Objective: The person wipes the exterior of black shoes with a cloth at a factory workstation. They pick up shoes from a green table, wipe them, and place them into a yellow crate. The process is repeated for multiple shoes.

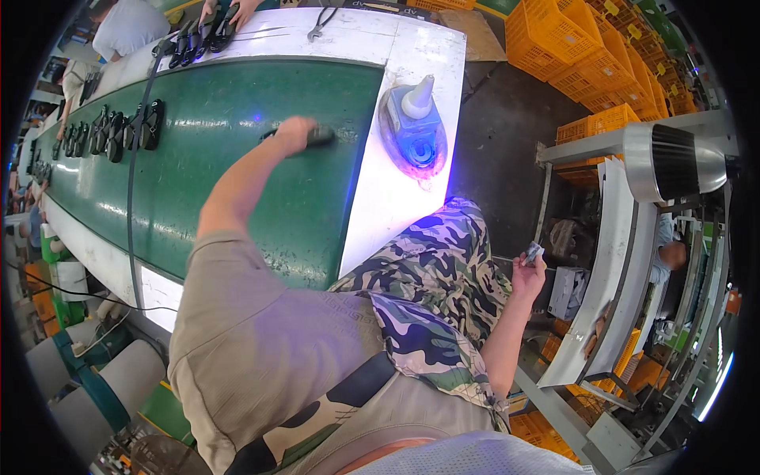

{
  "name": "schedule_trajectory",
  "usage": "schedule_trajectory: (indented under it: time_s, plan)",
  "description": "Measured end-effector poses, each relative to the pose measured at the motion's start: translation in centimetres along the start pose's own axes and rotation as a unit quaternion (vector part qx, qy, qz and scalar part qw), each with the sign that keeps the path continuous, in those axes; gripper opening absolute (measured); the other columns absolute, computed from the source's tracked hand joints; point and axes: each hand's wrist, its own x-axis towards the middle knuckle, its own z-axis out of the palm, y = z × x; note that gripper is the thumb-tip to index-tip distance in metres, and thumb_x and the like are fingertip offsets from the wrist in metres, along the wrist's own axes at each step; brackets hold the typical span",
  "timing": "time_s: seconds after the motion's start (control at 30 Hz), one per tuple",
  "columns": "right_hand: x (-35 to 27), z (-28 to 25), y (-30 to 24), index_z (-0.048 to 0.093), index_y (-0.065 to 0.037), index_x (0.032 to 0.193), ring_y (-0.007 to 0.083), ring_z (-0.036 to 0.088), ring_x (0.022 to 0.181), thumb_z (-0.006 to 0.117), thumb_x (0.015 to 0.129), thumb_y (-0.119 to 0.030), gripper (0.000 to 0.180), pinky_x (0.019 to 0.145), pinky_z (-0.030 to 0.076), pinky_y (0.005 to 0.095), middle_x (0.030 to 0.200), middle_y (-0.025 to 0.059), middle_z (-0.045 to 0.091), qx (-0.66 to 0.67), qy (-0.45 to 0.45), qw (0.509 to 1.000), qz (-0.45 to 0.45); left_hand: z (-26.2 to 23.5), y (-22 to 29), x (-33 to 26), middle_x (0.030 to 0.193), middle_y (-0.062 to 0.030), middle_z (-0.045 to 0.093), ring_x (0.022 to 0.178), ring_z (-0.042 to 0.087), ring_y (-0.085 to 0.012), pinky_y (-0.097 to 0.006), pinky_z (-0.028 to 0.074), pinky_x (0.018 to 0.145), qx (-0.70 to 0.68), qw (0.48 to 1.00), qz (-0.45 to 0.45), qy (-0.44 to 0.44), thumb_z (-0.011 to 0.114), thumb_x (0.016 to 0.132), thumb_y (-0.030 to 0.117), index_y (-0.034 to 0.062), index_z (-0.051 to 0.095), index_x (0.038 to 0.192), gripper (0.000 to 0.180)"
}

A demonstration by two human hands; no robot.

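Note:
My left arm reaches out over the green conveyor belt (pixel 237 190). My left hand (pixel 294 134), slightly blurred, is closed on a dark sandal (pixel 321 137) low over the belt; the hand covers the sandal's middle. My right hand (pixel 528 277) is raised at my right side, beyond the camouflage apron (pixel 427 257) on my lap. Its fingers pinch a small greyish, crumpled-looking piece (pixel 533 253), too small to name. A white nozzle bottle (pixel 418 99) with a blue container (pixel 416 138) stands on the white table end (pixel 388 214), between my hands.
Black sandals (pixel 115 134) lie in rows on the belt's far left. A co-worker's hands (pixel 237 9) touch sandals on the far ledge, near pincers (pixel 319 28). Yellow crates (pixel 554 36) are stacked at the far right. A metal lamp-like cylinder (pixel 657 162) and a frame (pixel 586 340) stand right.

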Motion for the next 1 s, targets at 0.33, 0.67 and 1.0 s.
schedule_trajectory:
  time_s: [0.33,0.67,1.0]
  plan:
    - [1.7,2.8,2.9,0.067,-0.008,0.097,0.0274,0.064,0.086,0.067,0.090,-0.017,0.012,0.075,0.048,0.0415,0.091,0.0074,0.068,-0.014,-0.059,0.997,0.048,4.3,4.7,-6.3,0.116,-0.0198,0.067,0.112,0.063,-0.0357,-0.040,0.050,0.098,-0.117,0.962,-0.246,0.001,0.089,0.061,0.039,-0.0036,0.049,0.132,0.093]
    - [-1.1,6.8,2.8,0.062,-0.013,0.092,0.0212,0.066,0.075,0.070,0.091,-0.025,0.014,0.062,0.050,0.0350,0.080,0.0046,0.066,-0.091,0.042,0.995,0.020,6.2,-0.8,-5.9,0.110,-0.0153,0.071,0.099,0.070,-0.0299,-0.045,0.055,0.088,-0.417,0.819,-0.354,-0.174,0.090,0.064,0.029,-0.0030,0.069,0.113,0.063]
    - [-1.8,9.9,3.1,0.059,-0.008,0.087,0.0161,0.062,0.067,0.072,0.084,-0.009,0.014,0.060,0.052,0.0310,0.079,0.0041,0.064,-0.182,0.034,0.983,-0.014,-2.2,18.2,-7.7,0.119,-0.0079,0.065,0.112,0.062,-0.0236,-0.039,0.048,0.100,-0.804,0.593,0.036,-0.024,0.084,0.071,0.013,0.0035,0.057,0.123,0.059]
